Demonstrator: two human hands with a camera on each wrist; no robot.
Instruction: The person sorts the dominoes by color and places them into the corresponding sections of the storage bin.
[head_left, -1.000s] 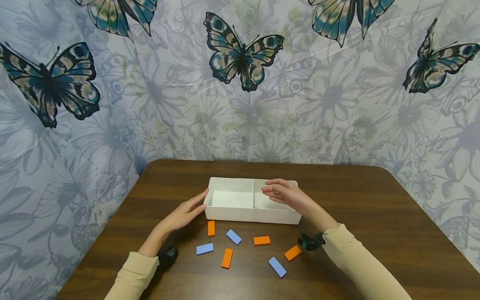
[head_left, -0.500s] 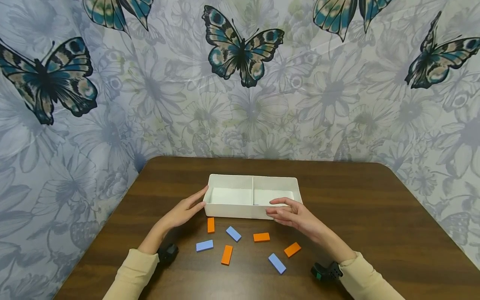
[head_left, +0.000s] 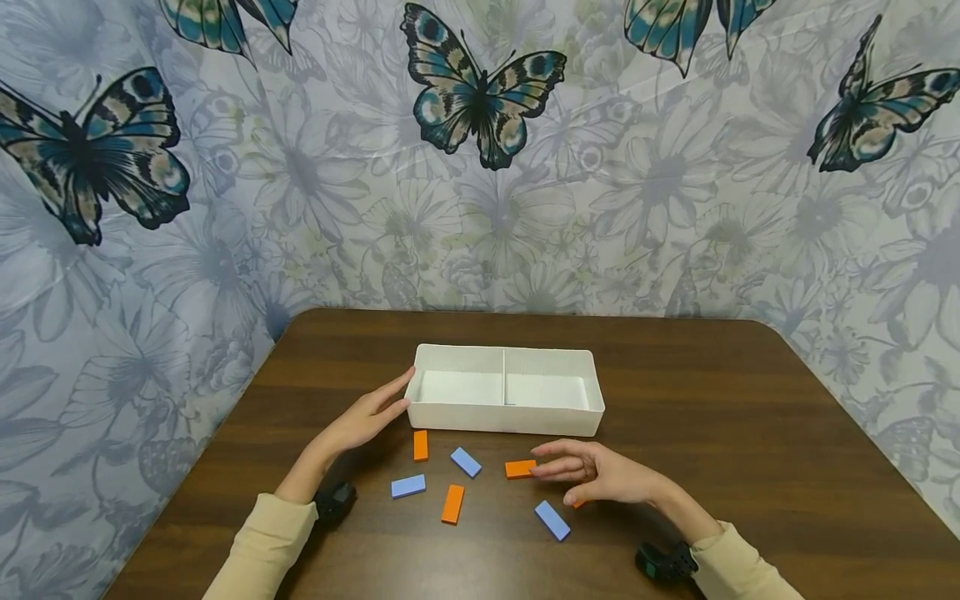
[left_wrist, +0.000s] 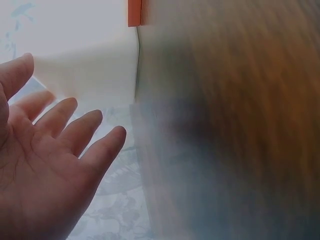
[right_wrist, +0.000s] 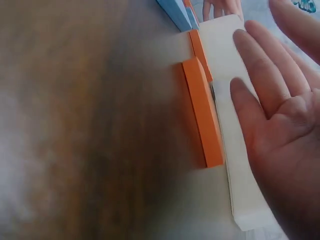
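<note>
A white two-compartment box (head_left: 504,418) stands on the table, with nothing inside either section. My left hand (head_left: 367,419) has its fingers extended, tips right at the box's left end; the left wrist view shows the palm facing that white wall. In front of the box, my right hand (head_left: 600,472) hovers over the blocks with fingers loosely bent and nothing held. Its fingertips overlap an orange block (head_left: 519,469) in the head view. Another orange block (right_wrist: 204,115) lies below this hand, mostly hidden by it in the head view. A blue block (head_left: 552,521) is just nearer me.
On the table's left half lie two orange blocks, one (head_left: 421,446) close to the box and one (head_left: 452,505) nearer me. Two blue blocks, one (head_left: 408,487) and another (head_left: 467,462), lie among them. A butterfly-patterned cloth (head_left: 495,242) hangs behind the brown table (head_left: 712,400).
My right hand has moved from above the box's right compartment back toward me, over the blocks in front. The left hand has stayed at the box's left end.
</note>
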